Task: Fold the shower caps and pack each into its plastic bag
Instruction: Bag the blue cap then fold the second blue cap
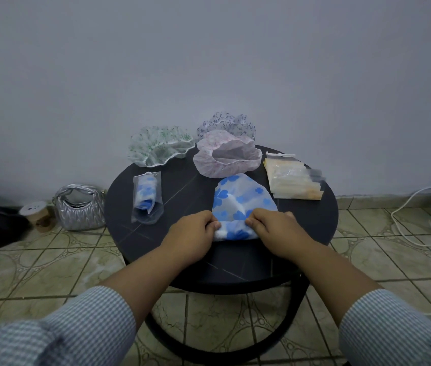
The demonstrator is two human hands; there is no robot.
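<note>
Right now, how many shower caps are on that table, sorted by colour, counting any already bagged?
Blue-flowered: 2, one held at its near edge by the left hand and right hand as the blue cap, one packed in a bag
Green-flowered: 1, the green cap
Pink: 1, the pink cap
Purple-flowered: 1, the purple cap
Total: 5

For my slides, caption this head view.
Both hands fold a blue-flowered shower cap on a round table.
</note>
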